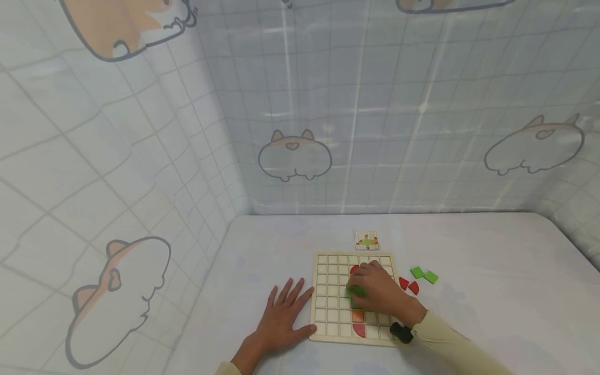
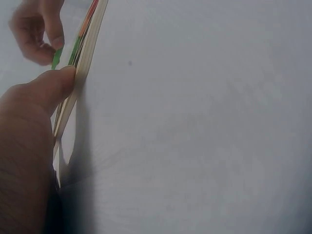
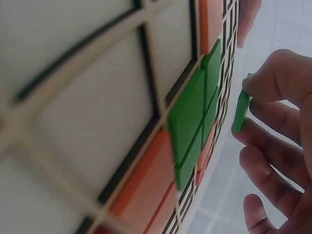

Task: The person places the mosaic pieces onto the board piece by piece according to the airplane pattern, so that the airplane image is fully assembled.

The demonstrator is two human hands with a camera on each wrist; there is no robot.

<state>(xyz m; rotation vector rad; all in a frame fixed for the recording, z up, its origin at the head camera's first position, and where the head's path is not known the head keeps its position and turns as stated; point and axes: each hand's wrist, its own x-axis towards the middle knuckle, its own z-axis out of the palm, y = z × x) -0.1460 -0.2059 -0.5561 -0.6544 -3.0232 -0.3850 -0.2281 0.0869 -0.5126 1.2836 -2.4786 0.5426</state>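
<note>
A wooden grid board (image 1: 321, 315) lies flat on the table. My left hand (image 1: 283, 320) is spread on the table at its left side, the thumb on the board's edge. Over the middle of the grid, my right hand (image 1: 378, 291) pinches a green square tile (image 3: 241, 111) between thumb and fingers, held apart from the surface in the right wrist view. Several green tiles (image 3: 187, 117) fill neighbouring cells below it. Orange tiles (image 3: 146, 178) sit in cells beside the green ones. A red quarter-round piece (image 1: 359, 330) occupies a cell near the front edge, another red piece (image 1: 354, 269) one farther back.
Behind the board lies a small pattern card (image 1: 366, 240) with a coloured figure on a grid. To the right are two loose green tiles (image 1: 417, 272) and two red quarter-round pieces (image 1: 414, 287). Patterned curtains (image 1: 375, 104) stand around the white table (image 1: 492, 291).
</note>
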